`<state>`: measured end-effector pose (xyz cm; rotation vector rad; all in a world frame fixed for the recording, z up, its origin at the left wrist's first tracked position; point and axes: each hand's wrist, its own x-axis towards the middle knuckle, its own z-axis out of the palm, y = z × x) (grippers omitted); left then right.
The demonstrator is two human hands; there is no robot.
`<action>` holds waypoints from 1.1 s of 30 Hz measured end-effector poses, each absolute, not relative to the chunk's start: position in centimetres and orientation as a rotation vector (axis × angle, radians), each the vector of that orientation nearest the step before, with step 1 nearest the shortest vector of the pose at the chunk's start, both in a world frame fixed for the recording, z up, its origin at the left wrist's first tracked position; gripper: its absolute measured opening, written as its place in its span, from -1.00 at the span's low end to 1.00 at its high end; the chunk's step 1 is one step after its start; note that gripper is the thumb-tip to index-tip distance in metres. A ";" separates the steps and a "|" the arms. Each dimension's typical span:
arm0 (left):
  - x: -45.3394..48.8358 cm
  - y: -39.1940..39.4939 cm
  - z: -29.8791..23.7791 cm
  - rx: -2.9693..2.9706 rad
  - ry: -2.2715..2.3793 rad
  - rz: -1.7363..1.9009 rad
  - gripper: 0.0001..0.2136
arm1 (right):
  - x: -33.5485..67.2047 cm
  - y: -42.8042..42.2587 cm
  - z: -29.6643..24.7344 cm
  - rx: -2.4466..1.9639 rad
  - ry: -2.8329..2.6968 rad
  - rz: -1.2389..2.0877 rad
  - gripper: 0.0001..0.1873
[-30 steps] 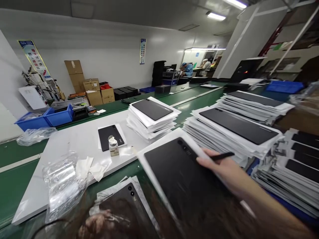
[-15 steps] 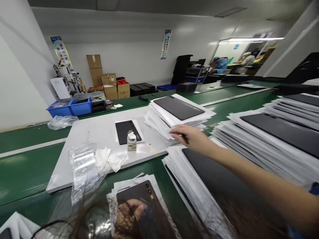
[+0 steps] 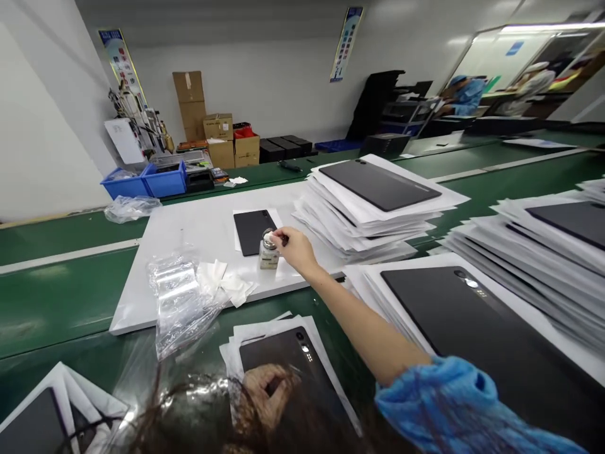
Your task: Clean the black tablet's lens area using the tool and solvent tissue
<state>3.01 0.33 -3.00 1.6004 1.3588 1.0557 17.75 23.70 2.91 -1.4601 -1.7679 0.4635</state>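
Observation:
My right hand (image 3: 297, 249) reaches out to a small glass bottle (image 3: 268, 257) with a metal top. Its fingertips are pinched on a small white wad (image 3: 269, 238) at the bottle's mouth. A dark tablet back panel (image 3: 253, 231) lies on white paper right behind the bottle. Low in the view, my left hand (image 3: 270, 394) is curled over another dark back panel (image 3: 302, 372) on paper sheets. Thumb and fingers are drawn together there; strands of hair partly cover them, and I cannot make out what they hold.
Stacks of panels and paper rise at the back (image 3: 382, 180) and at right (image 3: 472, 315). The bottle stands on a white board (image 3: 137, 296) with crumpled tissues (image 3: 224, 284) and clear plastic bags (image 3: 177, 296). Blue bins (image 3: 163, 180) stand behind. Two people work far off at right.
My right hand has moved left from beside the back stack to the bottle top and pinched the white wad. My left hand stays over the near panel. The view has tilted down and shifted.

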 end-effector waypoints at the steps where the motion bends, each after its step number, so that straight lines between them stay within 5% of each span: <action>1: 3.0 0.2 -3.0 1.583 1.333 1.045 -0.90 | 18.0 22.3 2.2 -1.425 -1.727 0.476 -0.68; 5: 3.0 0.0 -3.0 1.516 1.288 1.021 -0.91 | 20.6 13.8 -1.1 -1.286 -1.656 0.533 -0.61; 11: 3.1 -0.3 -2.8 1.528 1.279 1.038 -0.92 | 25.8 4.6 -5.5 -1.161 -1.700 0.492 -0.78; 21: 3.2 -0.3 -0.6 1.715 1.328 0.994 -0.92 | 24.3 5.2 -8.4 -1.130 -1.980 0.273 -0.72; 33: 3.3 0.1 -0.6 1.804 1.330 0.986 -0.87 | 25.2 4.9 -7.2 -0.986 -2.210 0.389 -0.68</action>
